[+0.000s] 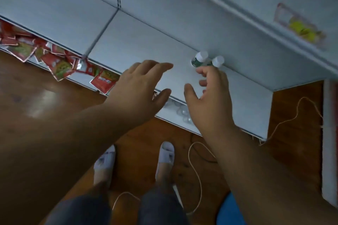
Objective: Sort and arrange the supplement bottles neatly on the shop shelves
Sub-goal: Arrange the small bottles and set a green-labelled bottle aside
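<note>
Two small supplement bottles stand side by side at the back of the white shelf (pixel 139 45). The left bottle (pixel 199 59) has a green label and a white cap; the right bottle (pixel 217 61) shows mostly its white cap. My right hand (pixel 210 95) is just in front of them, fingers loosely spread, fingertips near the bottles' bases and holding nothing. My left hand (pixel 142 82) hovers over the shelf to the left, fingers straight and spread, empty.
Red snack packets (pixel 60 64) fill the lower shelf at left. Clear bottle tops (pixel 180 110) show under the shelf's front edge. An upper shelf (pixel 274 29) carries yellow-and-red packages. A cord (pixel 195 166) lies on the wooden floor by my slippered feet.
</note>
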`<action>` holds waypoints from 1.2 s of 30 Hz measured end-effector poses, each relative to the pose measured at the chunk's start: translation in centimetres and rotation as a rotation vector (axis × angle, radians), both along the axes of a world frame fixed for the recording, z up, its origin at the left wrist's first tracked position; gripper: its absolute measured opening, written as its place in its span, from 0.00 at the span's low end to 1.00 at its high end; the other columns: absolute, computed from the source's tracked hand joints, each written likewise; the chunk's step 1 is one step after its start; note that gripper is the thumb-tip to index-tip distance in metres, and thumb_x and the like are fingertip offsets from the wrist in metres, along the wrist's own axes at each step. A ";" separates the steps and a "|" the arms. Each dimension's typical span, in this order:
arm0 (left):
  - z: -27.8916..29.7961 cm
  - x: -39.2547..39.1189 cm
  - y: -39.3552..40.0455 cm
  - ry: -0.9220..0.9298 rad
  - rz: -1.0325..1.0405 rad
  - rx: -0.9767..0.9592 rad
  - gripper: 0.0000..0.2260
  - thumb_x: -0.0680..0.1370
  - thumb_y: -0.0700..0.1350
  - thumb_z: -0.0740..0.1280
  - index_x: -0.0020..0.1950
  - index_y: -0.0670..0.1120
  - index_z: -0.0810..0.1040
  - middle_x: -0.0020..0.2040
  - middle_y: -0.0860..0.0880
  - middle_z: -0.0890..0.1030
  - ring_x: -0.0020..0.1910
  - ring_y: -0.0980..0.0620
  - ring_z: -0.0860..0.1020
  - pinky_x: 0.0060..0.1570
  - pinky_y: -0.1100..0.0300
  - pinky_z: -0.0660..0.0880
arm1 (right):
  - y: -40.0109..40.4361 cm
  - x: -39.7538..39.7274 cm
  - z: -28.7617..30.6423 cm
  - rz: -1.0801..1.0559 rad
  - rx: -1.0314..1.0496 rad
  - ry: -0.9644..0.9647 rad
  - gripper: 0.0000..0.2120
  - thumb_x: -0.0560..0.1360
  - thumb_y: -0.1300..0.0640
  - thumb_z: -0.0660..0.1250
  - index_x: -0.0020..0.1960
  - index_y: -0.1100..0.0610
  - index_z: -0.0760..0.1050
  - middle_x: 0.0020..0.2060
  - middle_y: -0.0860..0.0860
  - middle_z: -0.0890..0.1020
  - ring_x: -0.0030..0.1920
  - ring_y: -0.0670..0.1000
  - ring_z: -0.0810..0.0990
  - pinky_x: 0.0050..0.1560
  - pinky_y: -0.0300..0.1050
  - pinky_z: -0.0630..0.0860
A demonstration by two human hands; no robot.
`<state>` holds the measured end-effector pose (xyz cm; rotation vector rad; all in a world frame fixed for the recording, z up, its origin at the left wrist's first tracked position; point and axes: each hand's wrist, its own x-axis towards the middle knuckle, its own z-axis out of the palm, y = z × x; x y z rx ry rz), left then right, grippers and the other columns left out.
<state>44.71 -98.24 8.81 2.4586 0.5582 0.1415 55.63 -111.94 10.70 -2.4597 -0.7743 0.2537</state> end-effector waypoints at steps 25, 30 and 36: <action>-22.9 16.6 -0.8 -0.106 0.186 -0.065 0.26 0.76 0.59 0.61 0.74 0.55 0.64 0.68 0.48 0.73 0.65 0.47 0.72 0.63 0.47 0.72 | 4.4 20.2 -25.6 -0.086 0.304 0.141 0.23 0.77 0.57 0.68 0.68 0.48 0.63 0.54 0.46 0.73 0.52 0.50 0.76 0.53 0.44 0.72; -16.8 10.4 -3.3 -0.029 0.230 -0.199 0.34 0.72 0.69 0.52 0.75 0.55 0.63 0.70 0.51 0.70 0.67 0.51 0.69 0.64 0.49 0.71 | 0.6 11.5 -18.9 -0.029 0.367 0.557 0.18 0.78 0.55 0.66 0.63 0.46 0.61 0.54 0.47 0.74 0.49 0.43 0.78 0.43 0.34 0.78; -3.2 -0.4 -6.0 -0.007 0.333 -0.238 0.32 0.76 0.70 0.48 0.74 0.53 0.67 0.69 0.51 0.72 0.67 0.54 0.70 0.62 0.53 0.68 | -1.1 1.5 -3.9 0.108 0.409 0.808 0.12 0.81 0.58 0.59 0.62 0.46 0.65 0.48 0.43 0.74 0.47 0.50 0.80 0.46 0.47 0.83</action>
